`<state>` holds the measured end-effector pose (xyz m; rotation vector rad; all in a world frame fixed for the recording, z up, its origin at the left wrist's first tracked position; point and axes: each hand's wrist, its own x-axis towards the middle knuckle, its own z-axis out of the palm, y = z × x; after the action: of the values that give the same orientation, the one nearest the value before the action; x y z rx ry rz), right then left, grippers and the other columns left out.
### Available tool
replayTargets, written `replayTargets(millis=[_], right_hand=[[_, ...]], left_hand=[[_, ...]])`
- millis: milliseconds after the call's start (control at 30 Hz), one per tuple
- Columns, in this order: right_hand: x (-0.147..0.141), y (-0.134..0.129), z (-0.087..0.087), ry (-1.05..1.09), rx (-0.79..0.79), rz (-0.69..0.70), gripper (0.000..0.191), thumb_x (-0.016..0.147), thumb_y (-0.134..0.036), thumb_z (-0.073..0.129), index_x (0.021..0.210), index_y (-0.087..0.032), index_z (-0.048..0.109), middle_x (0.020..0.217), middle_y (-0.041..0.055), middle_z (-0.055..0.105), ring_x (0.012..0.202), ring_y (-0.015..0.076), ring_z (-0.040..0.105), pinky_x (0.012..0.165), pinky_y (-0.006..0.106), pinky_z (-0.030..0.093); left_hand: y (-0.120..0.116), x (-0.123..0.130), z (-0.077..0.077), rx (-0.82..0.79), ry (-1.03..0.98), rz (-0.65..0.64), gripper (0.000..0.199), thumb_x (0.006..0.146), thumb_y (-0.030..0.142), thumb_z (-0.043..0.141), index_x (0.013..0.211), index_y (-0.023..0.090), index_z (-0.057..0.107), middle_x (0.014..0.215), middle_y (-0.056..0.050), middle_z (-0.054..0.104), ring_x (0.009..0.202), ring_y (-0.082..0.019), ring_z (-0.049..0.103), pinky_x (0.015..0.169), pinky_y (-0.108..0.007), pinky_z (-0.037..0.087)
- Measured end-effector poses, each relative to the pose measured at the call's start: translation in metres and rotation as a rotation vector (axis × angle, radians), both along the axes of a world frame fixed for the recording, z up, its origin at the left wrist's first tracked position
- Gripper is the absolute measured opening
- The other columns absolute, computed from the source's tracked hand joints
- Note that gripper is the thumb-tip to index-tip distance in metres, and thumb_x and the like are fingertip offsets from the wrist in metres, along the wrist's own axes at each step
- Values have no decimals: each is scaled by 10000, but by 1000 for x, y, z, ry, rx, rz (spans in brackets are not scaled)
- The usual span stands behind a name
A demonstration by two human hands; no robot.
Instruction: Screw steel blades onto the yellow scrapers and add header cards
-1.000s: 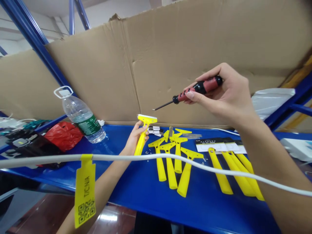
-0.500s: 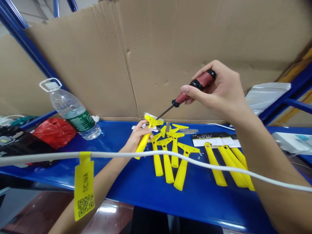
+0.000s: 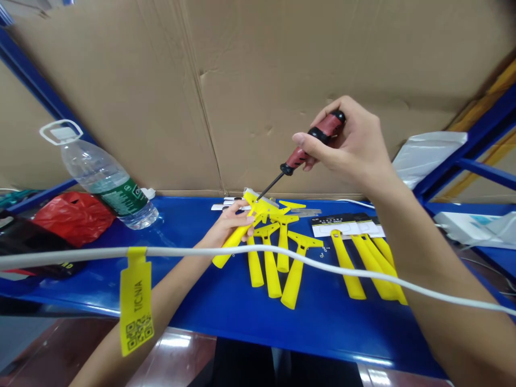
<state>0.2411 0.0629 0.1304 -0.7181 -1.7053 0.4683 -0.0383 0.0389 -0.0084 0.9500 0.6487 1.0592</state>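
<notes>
So yeah, right hand (image 3: 357, 144) is gripping a screwdriver (image 3: 297, 157).
Tip's sitting at the head of a yellow scraper (image 3: 236, 240) the left hand (image 3: 226, 224) is holding by its handle.

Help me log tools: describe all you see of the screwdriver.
The screwdriver has a red-and-black, plastic-looking handle and a slim, dark, metal-looking shaft. Gripped by the right hand, it slants down leftward in view, tip at the head of the yellow scraper in the left hand; exact contact there is unclear.
</notes>
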Motion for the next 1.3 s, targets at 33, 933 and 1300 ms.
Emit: replayTargets(millis=[33,933,1300], right_hand=[[0,1,-1,2,6,7,567,843,-735,945,1015,-309,612,861,45,717,868,355,839,746,549,684],[-8,14,-14,-43,-21,29,581,831,-741,952,1051,-310,630,903,45,712,910,341,851,694,480,707],[-7,11,-13,-43,-43,36,571,833,-726,958,1046,-317,621,891,50,723,955,356,847,762,511,707]], left_hand=[[0,0,0,-27,-7,-10,509,793,159,981,1193,215,671,906,-17,741,581,-117,694,459,-174,493],[-8,5,7,-150,-50,-88,509,815,174,945,1227,211,648,901,-16,720,530,-76,608,422,-165,405],[-7,2,3,-134,-66,-99,438,880,163,890,1251,209,662,880,-23,721,522,-83,601,433,-170,429]])
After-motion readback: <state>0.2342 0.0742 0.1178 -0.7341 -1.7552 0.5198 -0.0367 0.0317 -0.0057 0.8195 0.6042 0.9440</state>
